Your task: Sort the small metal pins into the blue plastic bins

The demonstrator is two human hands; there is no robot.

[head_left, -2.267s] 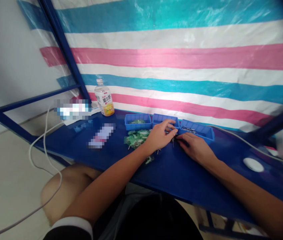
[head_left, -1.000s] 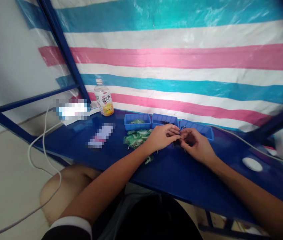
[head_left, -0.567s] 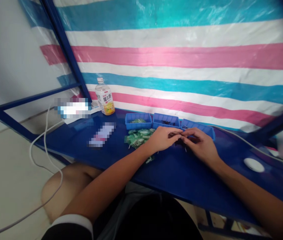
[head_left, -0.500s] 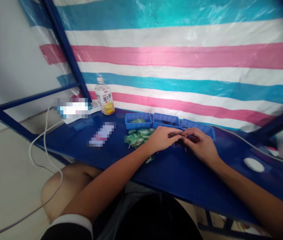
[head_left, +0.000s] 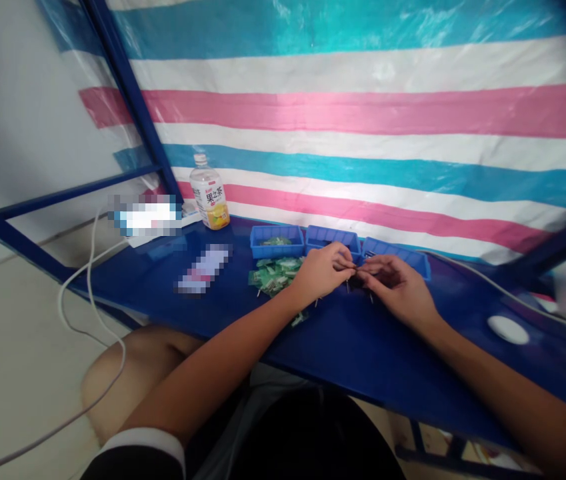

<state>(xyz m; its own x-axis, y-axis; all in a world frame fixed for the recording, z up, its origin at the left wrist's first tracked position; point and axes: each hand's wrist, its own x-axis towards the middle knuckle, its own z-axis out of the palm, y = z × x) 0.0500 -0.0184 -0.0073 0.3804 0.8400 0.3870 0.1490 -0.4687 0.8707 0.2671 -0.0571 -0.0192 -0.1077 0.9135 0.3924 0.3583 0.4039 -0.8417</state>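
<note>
Bottle (head_left: 211, 200) left of three trays (head_left: 277, 252) in a row on table (head_left: 313, 353), parts pile (head_left: 273, 275) before the leftmost.

- From my end I make out a left sleeve (head_left: 133, 465) in black, cut off by the lower edge of my view.
- I see it finished with a broad white band (head_left: 145, 437), plain and smooth, circling the arm.
- Past that band I get a bare left forearm (head_left: 223, 363) and a bare left hand (head_left: 320, 272).
- The right forearm (head_left: 483, 377) also reaches me bare, as does the right hand (head_left: 401, 288).
- Low in the middle I have black clothing (head_left: 320, 443), too dark for me to read seams.
- Beside it I pick out dark grey cloth (head_left: 253, 408), blurred.
- At left I see a bare, rounded knee (head_left: 120, 380).
</note>
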